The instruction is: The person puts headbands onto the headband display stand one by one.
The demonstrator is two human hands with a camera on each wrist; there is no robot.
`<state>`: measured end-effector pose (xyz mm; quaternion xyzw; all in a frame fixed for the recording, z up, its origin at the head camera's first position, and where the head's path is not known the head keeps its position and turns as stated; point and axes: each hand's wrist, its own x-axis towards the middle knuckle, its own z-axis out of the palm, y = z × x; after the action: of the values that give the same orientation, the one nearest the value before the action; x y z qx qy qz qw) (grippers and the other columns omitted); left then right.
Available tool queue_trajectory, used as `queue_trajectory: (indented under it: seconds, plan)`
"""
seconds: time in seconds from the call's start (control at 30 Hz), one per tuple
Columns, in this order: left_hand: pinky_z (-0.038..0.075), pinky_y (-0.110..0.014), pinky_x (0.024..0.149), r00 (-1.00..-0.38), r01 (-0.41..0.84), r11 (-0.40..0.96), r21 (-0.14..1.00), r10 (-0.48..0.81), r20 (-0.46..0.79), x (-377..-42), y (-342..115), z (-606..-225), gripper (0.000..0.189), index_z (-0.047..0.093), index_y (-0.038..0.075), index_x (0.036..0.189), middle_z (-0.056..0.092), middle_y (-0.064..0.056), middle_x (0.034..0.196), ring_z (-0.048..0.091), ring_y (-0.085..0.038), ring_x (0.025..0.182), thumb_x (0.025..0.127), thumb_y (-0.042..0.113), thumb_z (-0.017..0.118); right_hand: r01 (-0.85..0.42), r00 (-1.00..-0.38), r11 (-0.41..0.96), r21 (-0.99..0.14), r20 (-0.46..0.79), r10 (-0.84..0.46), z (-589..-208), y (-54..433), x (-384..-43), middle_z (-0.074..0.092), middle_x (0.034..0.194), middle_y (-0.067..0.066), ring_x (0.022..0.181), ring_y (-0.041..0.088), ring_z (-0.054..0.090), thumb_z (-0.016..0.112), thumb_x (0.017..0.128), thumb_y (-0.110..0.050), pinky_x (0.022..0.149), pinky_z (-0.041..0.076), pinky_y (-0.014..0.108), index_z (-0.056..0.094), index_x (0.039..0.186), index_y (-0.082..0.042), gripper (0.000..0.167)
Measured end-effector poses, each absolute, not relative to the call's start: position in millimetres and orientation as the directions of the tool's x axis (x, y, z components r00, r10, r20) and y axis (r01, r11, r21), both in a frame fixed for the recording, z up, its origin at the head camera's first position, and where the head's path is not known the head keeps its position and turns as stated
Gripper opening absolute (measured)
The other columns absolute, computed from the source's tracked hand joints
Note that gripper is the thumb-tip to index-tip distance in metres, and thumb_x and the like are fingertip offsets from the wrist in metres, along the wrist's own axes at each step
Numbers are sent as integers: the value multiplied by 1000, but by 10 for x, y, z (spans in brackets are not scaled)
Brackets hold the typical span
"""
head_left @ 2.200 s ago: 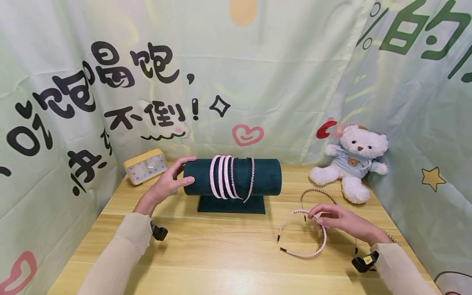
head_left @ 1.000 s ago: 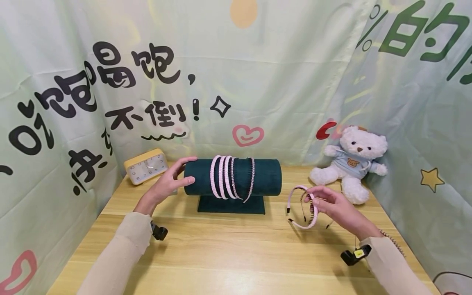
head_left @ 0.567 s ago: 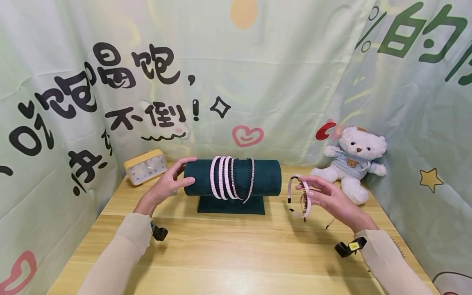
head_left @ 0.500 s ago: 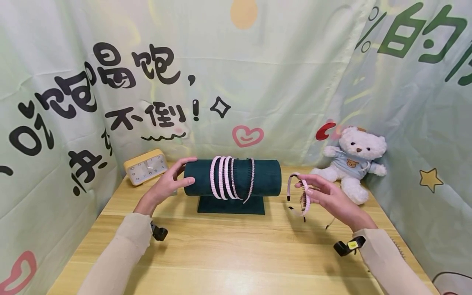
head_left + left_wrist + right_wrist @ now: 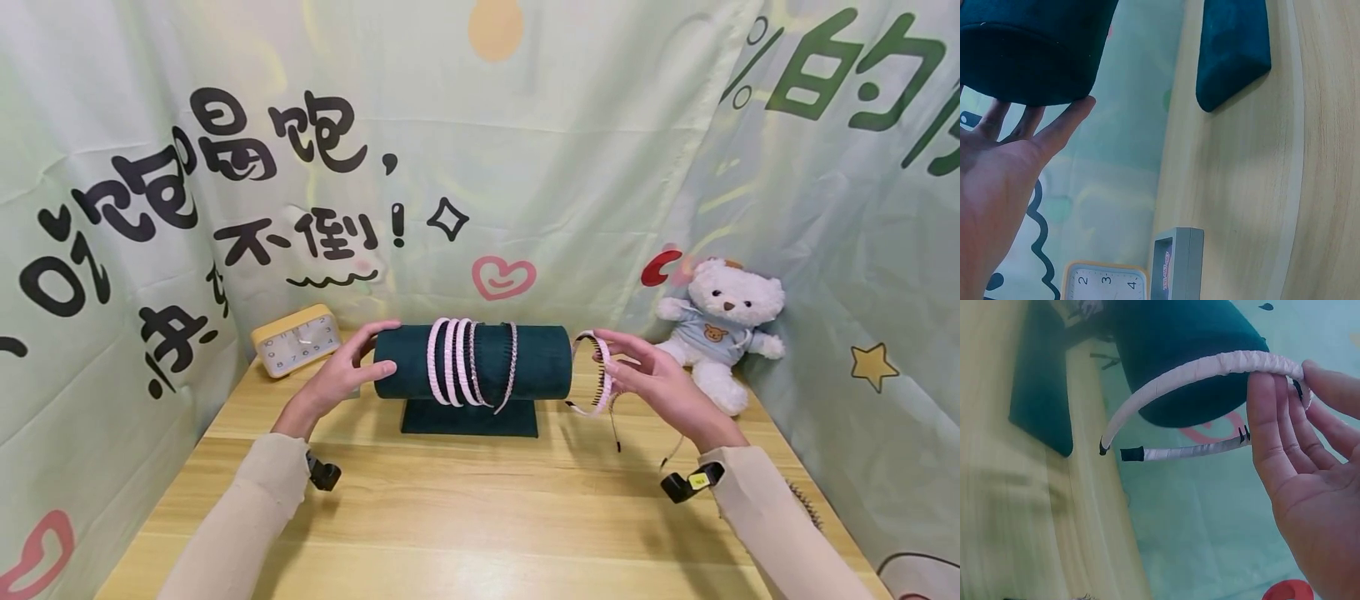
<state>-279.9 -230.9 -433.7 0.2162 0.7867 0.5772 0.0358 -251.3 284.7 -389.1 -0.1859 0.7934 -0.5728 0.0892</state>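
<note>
A dark green velvet headband stand (image 5: 550, 360) stands on the wooden table, its padded roll lying crosswise. Several headbands sit round the roll: pink ones (image 5: 453, 367) left of the middle and thinner braided ones (image 5: 513, 367) to their right. My left hand (image 5: 348, 367) grips the roll's left end, thumb in front and fingers over the top. My right hand (image 5: 656, 383) pinches a pink headband (image 5: 1166, 381) with small inner teeth. It is off the table, right at the roll's right end, its black-tipped ends pointing left.
A yellow alarm clock (image 5: 300, 342) stands behind my left hand, with a grey box (image 5: 1192, 269) near it in the left wrist view. A white teddy bear (image 5: 716, 333) sits at the back right. A braided headband (image 5: 804, 502) shows partly behind the right forearm. Printed cloth surrounds the table.
My right hand has lifted the pink headband from the right of the table and carried it left and up to the stand's right end. The left hand has stayed put.
</note>
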Motion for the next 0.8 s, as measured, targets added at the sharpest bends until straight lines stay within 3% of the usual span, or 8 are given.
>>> queue_trajectory:
  seconds: [0.33, 0.8]
  plan:
    - [34, -66, 122, -906, 293, 243, 925, 380, 187, -2789, -2307, -4331, 66, 41, 26, 166, 30, -6, 177, 31, -41, 158, 106, 24, 69, -184, -920, 276, -944, 66, -387, -3840, 2700, -2569, 51, 148, 14, 112, 21, 74, 60, 114, -30, 88, 63, 32, 42, 169, -20, 58]
    - [37, -64, 121, -907, 297, 249, 922, 377, 190, -2790, -2305, -4333, 66, 41, 23, 166, 31, -6, 176, 32, -41, 158, 106, 23, 69, -156, -928, 268, -951, 48, -369, -3786, 2469, -2648, 53, 149, 13, 114, 18, 72, 66, 110, -34, 97, 62, 30, 42, 169, -20, 65]
